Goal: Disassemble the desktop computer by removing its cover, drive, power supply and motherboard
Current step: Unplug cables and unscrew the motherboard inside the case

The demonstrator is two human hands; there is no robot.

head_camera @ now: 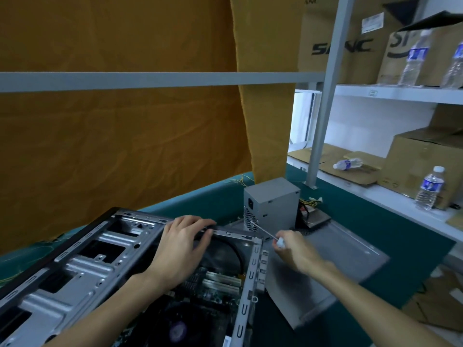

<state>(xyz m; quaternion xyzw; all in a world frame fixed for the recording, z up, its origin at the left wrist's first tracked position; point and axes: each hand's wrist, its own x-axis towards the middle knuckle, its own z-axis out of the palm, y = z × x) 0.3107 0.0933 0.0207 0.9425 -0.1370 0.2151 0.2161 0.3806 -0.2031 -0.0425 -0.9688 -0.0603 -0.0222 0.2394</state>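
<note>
The open computer case [82, 261] lies on its side on the green table, with the motherboard [200, 294] showing inside. My left hand [180, 249] grips the case's far top rail. My right hand [293, 249] holds a screwdriver [263, 231] by its white handle, the shaft pointing up and left toward the power supply. The grey power supply [271, 204] stands outside the case, beyond its far corner, with its cables [310, 202] behind it. The grey side cover [333, 261] lies flat to the right of the case. A drive [317, 217] rests beside the power supply.
An orange cloth [125, 134] hangs behind the table, crossed by a grey bar [150, 81]. White shelves [400, 93] at right carry cardboard boxes [426, 161] and several water bottles [429, 189]. A grey upright post [323, 108] meets the table near the power supply.
</note>
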